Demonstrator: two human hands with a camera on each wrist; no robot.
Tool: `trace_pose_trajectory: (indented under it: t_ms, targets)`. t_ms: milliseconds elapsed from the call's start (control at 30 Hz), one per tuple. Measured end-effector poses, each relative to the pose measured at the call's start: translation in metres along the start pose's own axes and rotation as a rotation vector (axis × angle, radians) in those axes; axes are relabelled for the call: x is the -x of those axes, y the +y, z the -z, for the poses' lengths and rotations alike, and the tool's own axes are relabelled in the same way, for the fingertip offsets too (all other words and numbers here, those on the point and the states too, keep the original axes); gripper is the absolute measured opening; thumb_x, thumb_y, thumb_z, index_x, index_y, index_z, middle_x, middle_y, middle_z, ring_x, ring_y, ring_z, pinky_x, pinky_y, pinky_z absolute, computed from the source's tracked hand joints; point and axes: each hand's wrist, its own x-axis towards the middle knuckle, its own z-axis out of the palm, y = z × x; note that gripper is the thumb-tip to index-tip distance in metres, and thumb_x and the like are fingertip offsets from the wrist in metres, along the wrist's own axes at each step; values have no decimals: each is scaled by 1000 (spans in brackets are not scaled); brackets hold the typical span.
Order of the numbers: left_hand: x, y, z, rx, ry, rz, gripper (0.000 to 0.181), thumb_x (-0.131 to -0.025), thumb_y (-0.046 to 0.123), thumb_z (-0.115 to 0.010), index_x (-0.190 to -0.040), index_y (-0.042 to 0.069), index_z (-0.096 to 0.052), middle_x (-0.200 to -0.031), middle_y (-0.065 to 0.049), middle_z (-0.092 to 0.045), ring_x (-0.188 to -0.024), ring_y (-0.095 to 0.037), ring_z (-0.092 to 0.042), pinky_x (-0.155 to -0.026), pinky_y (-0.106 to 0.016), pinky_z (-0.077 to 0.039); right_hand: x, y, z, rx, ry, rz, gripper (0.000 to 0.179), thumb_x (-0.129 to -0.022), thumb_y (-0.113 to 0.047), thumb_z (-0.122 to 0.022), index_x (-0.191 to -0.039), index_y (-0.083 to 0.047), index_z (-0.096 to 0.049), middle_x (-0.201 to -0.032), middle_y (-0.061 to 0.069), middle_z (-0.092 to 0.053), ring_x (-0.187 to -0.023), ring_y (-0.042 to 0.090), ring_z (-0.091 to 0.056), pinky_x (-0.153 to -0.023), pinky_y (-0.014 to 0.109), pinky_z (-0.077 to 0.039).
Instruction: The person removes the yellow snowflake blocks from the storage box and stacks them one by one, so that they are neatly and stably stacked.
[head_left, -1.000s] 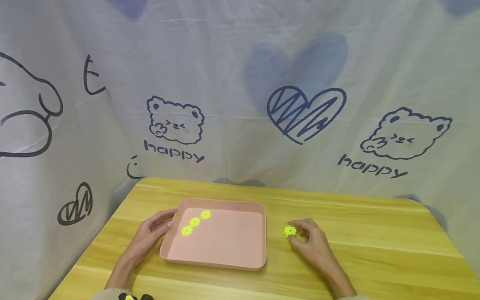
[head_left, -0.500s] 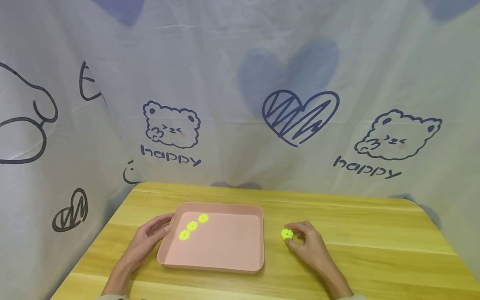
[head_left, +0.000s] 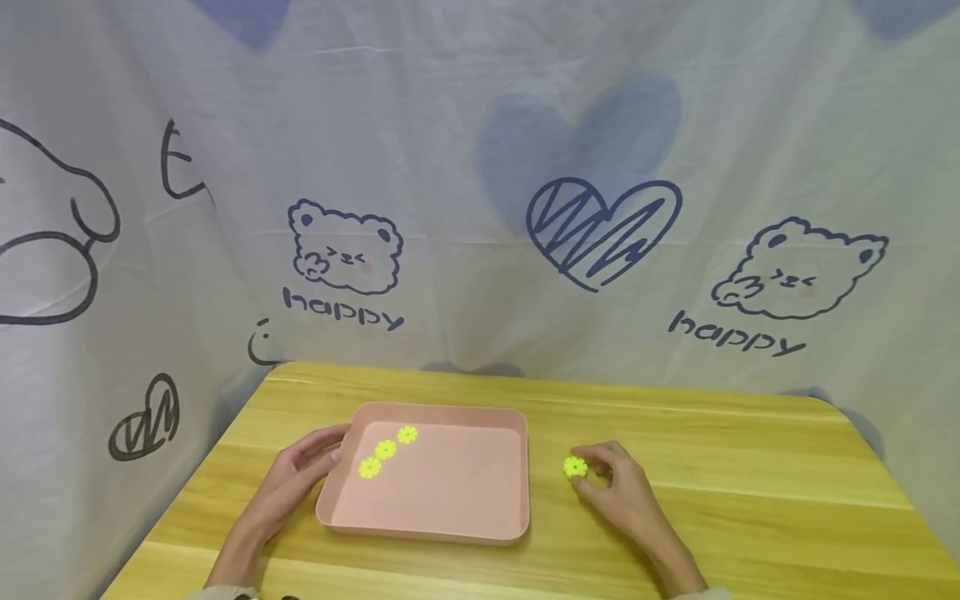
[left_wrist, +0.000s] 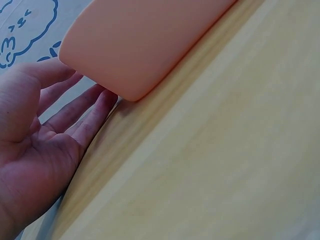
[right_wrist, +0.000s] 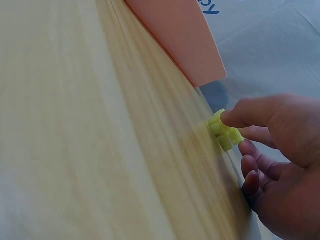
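One notched yellow disc (head_left: 575,467) sits at the tips of the right hand (head_left: 621,492), pinched by thumb and finger; we cannot tell whether it touches the table (head_left: 750,475). We judge a light rim hold best. Between the hands we see the pink tray (head_left: 442,496), three similar discs (head_left: 386,450) slanting within, nearer the left hand (head_left: 288,483), whose loosely extended fingers touch its wall; gentle, even contact should prevent sliding.

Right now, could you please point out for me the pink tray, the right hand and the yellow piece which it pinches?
Pink tray (head_left: 446,492): head view, on the bare middle of its floor.
Right hand (head_left: 622,490): head view, on the hand's middle, behind the fingers.
Pinched yellow piece (head_left: 573,469): head view, on its flower-shaped face.
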Motion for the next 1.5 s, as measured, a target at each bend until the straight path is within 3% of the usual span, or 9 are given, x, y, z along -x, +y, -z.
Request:
trace_pose_trajectory:
  t_ms: [833, 967, 1167, 1300, 1500]
  targets:
    - [2, 3, -1, 0, 1, 0, 50, -106, 19, -59, -150, -2, -46, -153, -24, -46, -128, -8, -57, -101, -22, -50, 3, -6, 9, -38, 1, 18, 37, -87, -7, -81, -123, -8, -72, -107, 6, -62, -94, 21, -54, -77, 28, -51]
    - [2, 3, -1, 0, -3, 2, 51, -106, 20, -59, -150, -2, -45, -153, -24, -46, -129, -8, -57, -102, -21, -50, 2, -11, 22, -84, 45, 18, 34, -91, -6, -76, -125, -8, -71, -111, 11, -62, -95, 23, -52, -73, 26, -49]
    - [3, 3, 0, -1, 2, 6, 51, -106, 20, -59, -150, -1, -46, -153, -23, -47, -128, -7, -57, -102, -21, -49, 2, -29, 36, -124, 155, 106, 28, -94, 0, -70, -122, -6, -71, -109, 8, -65, -92, 17, -55, -71, 22, -52]
    - [3, 3, -1, -7, 5, 11, 51, -106, 20, -59, -150, -2, -45, -153, -24, -46, -128, -7, -57, -102, -20, -49, 4, -43, 31, -170, 147, 134, 29, -93, 3, -69, -121, -6, -70, -109, 5, -68, -94, 16, -61, -73, 23, -56]
    - [2, 2, -2, -12, 18, 20, 51, -106, 21, -60, -150, 0, -47, -153, -22, -48, -127, -6, -58, -102, -20, -49, 8, -65, 7, -259, 51, 67, 28, -95, -2, -70, -123, -7, -70, -110, 7, -69, -101, 20, -65, -83, 26, -58]
